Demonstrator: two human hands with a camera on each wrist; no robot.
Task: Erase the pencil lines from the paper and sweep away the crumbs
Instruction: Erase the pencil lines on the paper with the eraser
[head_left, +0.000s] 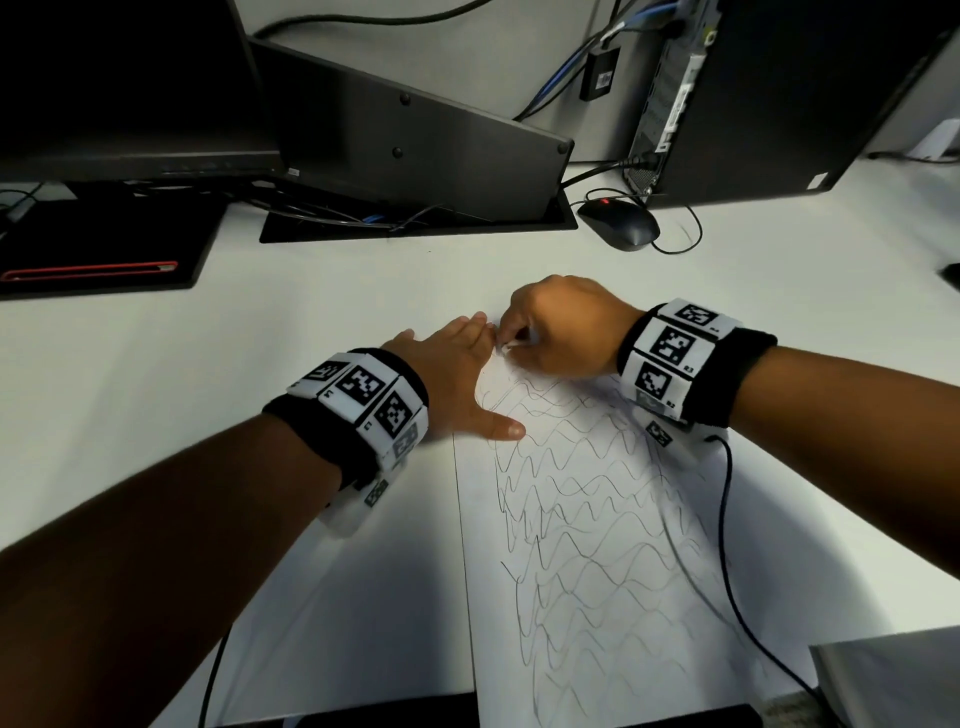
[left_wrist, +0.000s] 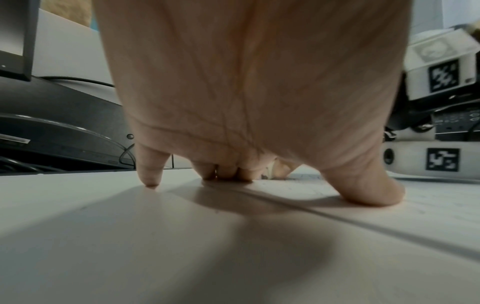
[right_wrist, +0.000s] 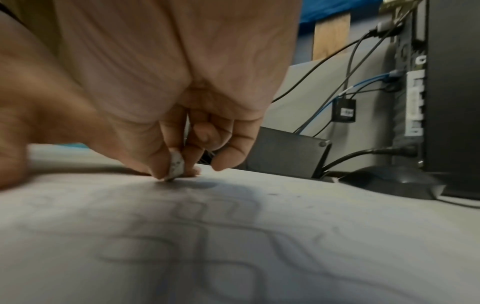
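Observation:
A white sheet of paper (head_left: 597, 545) covered in wavy pencil lines (head_left: 582, 499) lies on the white desk. My left hand (head_left: 457, 379) lies flat with straight fingers on the sheet's far left corner, thumb (left_wrist: 369, 191) spread onto the paper (left_wrist: 415, 209). My right hand (head_left: 561, 327) pinches a small white eraser (right_wrist: 176, 166) between thumb and fingers, its tip touching the paper (right_wrist: 233, 246) at the far edge, right beside the left fingertips. In the head view the eraser (head_left: 511, 344) shows only as a white sliver.
A black mouse (head_left: 621, 223) with its cable lies beyond the paper to the right. A computer tower (head_left: 779, 98) stands at the back right, monitors (head_left: 130, 88) and a black base (head_left: 415, 140) at the back left. A grey object (head_left: 888, 675) sits at the near right.

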